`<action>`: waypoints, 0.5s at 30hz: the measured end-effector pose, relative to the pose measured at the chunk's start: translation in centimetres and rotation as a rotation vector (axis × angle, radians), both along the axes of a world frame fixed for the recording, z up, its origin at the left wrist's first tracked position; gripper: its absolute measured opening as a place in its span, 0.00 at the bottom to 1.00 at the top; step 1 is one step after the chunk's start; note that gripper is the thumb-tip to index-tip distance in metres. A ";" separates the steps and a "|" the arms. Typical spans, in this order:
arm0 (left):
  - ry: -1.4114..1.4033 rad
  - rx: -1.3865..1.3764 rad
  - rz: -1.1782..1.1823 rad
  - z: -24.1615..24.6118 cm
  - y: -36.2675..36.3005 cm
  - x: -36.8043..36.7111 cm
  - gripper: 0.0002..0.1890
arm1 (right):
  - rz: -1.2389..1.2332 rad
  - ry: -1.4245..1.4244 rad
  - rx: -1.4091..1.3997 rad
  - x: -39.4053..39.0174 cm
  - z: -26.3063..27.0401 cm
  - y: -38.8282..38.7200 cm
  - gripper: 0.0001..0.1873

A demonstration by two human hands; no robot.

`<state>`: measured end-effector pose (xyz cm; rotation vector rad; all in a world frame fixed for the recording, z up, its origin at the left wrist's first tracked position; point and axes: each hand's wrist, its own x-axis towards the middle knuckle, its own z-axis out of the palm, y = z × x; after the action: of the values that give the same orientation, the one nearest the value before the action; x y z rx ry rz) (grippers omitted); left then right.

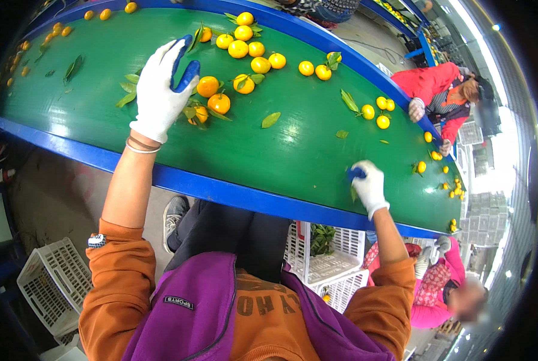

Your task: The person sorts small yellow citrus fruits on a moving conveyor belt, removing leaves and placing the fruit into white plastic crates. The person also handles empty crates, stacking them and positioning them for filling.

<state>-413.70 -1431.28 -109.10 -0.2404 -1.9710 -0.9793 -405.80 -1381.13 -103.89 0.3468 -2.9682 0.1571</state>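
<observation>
Several mandarins [238, 49], some with stems and leaves, lie on a green conveyor belt [251, 149] with blue side rails. My left hand [162, 88], in a white glove with blue-coated fingers, is over the belt with thumb and fingers apart, holding nothing. Close to its right lie mandarins [208, 86] and a leafy one [199, 114]. My right hand [368, 186], gloved alike, is low over the belt near its front edge. Its fingers are curled and blurred, and a green leaf [353, 193] shows beside them; whether it is gripped cannot be told. Loose leaves [271, 120] lie between my hands.
The blue rail [232, 197] runs between my body and the belt. White plastic crates [54, 284] stand at lower left and, with leaves in one, by my legs [336, 266]. A co-worker in red [436, 97] is across the belt; another in pink [436, 289] is at right.
</observation>
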 end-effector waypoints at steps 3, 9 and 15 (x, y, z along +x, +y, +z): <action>-0.019 0.044 -0.052 -0.2 -2.1 -0.1 0.26 | -0.157 0.235 -0.191 -3.9 -1.2 1.5 0.11; -0.120 0.212 -0.021 -1.6 -4.6 -0.9 0.26 | -0.169 0.057 0.179 -8.5 -1.7 -7.8 0.17; -0.074 -0.124 -0.083 -2.8 -11.2 -3.3 0.25 | -0.083 0.101 -0.153 -11.9 0.1 -13.1 0.08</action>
<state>-417.03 -1442.45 -111.94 -0.3630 -2.1069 -0.9312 -417.69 -1394.19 -103.79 0.2059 -2.8426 0.3443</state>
